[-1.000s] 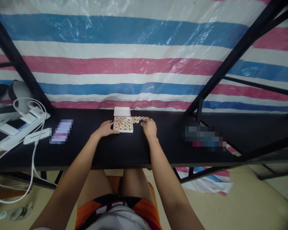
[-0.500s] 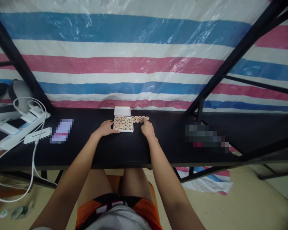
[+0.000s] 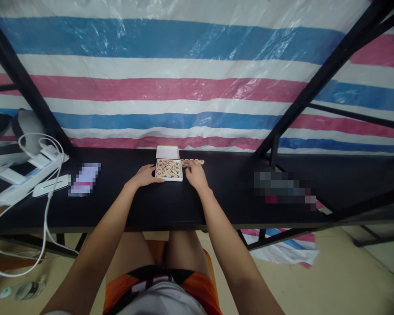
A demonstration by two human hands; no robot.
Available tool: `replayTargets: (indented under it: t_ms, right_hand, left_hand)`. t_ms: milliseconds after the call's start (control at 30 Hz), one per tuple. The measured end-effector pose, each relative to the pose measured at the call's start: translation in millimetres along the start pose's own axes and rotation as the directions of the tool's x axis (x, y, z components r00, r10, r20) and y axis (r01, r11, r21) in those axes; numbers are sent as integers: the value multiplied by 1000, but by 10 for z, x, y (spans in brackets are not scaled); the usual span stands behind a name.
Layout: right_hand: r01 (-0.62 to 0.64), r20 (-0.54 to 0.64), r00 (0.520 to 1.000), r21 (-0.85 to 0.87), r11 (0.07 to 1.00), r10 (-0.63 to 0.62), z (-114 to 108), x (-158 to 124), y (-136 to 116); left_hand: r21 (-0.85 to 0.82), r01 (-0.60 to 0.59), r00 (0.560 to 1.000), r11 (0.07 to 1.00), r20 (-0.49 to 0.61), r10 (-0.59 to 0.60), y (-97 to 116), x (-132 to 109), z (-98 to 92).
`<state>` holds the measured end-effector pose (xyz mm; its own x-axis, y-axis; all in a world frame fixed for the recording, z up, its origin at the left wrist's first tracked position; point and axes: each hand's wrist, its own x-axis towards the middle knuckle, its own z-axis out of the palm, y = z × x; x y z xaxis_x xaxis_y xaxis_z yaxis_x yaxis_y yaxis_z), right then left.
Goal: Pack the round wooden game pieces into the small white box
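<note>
A small white box (image 3: 169, 169) filled with several round wooden game pieces sits on the black table (image 3: 170, 201), its lid (image 3: 167, 152) lying just behind it. My left hand (image 3: 146, 175) rests flat against the box's left side, fingers spread. My right hand (image 3: 195, 173) lies just right of the box, fingers bent over a short row of loose pieces (image 3: 194, 162); what the fingertips hold is hidden.
A white power strip with plugs and cables (image 3: 29, 170) lies at the table's left end beside a blurred card (image 3: 84, 178). A blurred object (image 3: 282, 187) lies on the right. Black frame bars (image 3: 315, 78) rise at both sides; a striped tarp (image 3: 184, 87) hangs behind.
My right hand has slid left along the row of loose pieces toward the box. My left hand has stayed against the box.
</note>
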<state>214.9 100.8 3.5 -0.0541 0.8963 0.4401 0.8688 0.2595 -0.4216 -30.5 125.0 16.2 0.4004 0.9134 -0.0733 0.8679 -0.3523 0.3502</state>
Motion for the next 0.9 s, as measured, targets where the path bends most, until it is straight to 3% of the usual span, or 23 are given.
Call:
replayTargets:
  t_ms: [133, 267, 900]
  right_hand:
    - [285, 80, 954, 70, 956, -290, 45, -30, -246]
    - [404, 149, 898, 91, 910, -414, 80, -72, -388]
    - [413, 175, 896, 7, 911, -408, 88, -92, -478]
  left_hand:
    - [3, -12, 1000, 1000, -8, 12, -7, 11, 13]
    - [13, -23, 1000, 1000, -17, 23, -6, 15, 16]
    - [15, -21, 1000, 1000, -15, 21, 37, -7, -14]
